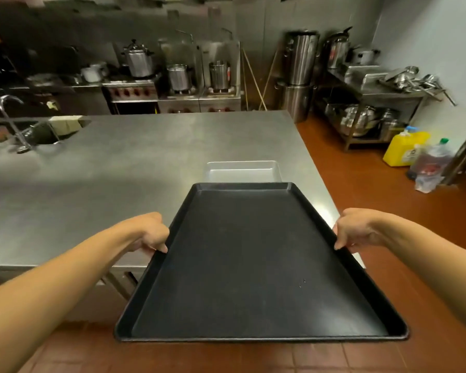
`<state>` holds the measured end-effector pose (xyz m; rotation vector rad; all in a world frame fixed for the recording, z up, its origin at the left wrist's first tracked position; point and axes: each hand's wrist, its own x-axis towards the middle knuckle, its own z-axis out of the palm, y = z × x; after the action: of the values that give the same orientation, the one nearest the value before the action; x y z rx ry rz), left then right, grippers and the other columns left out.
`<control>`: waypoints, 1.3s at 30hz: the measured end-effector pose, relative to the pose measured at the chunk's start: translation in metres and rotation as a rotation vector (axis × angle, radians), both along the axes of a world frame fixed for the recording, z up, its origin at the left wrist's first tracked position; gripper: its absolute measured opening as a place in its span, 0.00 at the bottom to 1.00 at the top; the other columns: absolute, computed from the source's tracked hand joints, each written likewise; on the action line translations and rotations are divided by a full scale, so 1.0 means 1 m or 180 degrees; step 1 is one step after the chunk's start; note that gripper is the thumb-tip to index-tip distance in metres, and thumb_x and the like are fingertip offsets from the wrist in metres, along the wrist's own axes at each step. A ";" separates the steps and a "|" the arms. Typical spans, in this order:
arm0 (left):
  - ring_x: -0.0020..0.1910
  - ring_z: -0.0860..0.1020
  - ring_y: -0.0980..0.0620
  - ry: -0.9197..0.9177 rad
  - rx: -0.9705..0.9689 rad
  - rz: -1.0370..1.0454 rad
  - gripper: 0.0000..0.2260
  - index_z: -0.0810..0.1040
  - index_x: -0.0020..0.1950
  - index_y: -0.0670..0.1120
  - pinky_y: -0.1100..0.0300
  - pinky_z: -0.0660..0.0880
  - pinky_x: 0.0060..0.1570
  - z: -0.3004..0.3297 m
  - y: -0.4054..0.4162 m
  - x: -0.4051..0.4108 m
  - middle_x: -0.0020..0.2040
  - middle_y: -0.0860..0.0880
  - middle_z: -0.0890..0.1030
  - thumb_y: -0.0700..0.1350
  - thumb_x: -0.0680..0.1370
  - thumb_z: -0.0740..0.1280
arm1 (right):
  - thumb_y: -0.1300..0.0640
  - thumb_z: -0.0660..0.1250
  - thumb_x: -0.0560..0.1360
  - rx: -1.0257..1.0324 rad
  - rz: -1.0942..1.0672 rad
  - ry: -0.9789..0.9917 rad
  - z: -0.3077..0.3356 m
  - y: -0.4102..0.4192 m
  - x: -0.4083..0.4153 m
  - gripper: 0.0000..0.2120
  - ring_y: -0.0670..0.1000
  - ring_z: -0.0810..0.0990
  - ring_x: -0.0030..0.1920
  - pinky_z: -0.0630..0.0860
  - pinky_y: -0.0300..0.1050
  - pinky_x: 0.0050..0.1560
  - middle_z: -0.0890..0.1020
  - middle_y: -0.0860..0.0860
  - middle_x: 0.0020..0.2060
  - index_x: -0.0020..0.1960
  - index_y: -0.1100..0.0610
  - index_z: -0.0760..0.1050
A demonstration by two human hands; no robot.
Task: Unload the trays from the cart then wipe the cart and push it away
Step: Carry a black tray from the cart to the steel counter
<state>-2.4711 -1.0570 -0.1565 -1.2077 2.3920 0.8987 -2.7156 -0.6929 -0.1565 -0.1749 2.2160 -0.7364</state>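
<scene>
A large black tray is held level in front of me, its far end over the steel table and its near end over the floor. My left hand grips its left rim. My right hand grips its right rim. Just beyond the black tray's far edge a silver tray lies flat on the table, partly hidden by it. The cart is out of view.
A sink with a curved tap sits at the table's far left. Stoves with steel pots line the back wall. A steel rack of pots stands at right, with a yellow jug and bottles on the red tile floor.
</scene>
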 end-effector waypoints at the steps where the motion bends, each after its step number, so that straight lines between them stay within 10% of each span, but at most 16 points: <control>1: 0.39 0.79 0.44 -0.0040 0.0031 -0.0012 0.05 0.76 0.44 0.36 0.61 0.76 0.25 -0.003 -0.017 -0.020 0.46 0.38 0.78 0.27 0.75 0.68 | 0.80 0.66 0.71 0.0041 -0.0002 -0.0047 -0.007 -0.016 -0.018 0.18 0.53 0.75 0.26 0.75 0.41 0.29 0.74 0.56 0.24 0.28 0.64 0.72; 17: 0.47 0.78 0.44 -0.0344 0.0253 -0.0024 0.08 0.74 0.52 0.38 0.59 0.76 0.30 -0.102 -0.147 -0.198 0.53 0.39 0.77 0.29 0.77 0.68 | 0.78 0.68 0.70 0.0283 -0.0170 -0.0184 -0.093 -0.138 -0.179 0.10 0.55 0.77 0.35 0.77 0.39 0.27 0.77 0.57 0.33 0.37 0.66 0.76; 39: 0.38 0.84 0.37 -0.0132 -0.0064 0.0226 0.11 0.75 0.34 0.40 0.46 0.82 0.36 -0.219 -0.188 -0.257 0.32 0.40 0.77 0.29 0.69 0.73 | 0.77 0.71 0.70 0.0488 -0.0341 0.0115 -0.202 -0.189 -0.244 0.08 0.61 0.82 0.41 0.80 0.42 0.27 0.82 0.65 0.44 0.49 0.74 0.80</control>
<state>-2.7276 -1.2446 -0.3758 -1.3132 2.3445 0.8640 -2.9593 -0.8823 -0.3590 0.0071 2.3198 -0.6213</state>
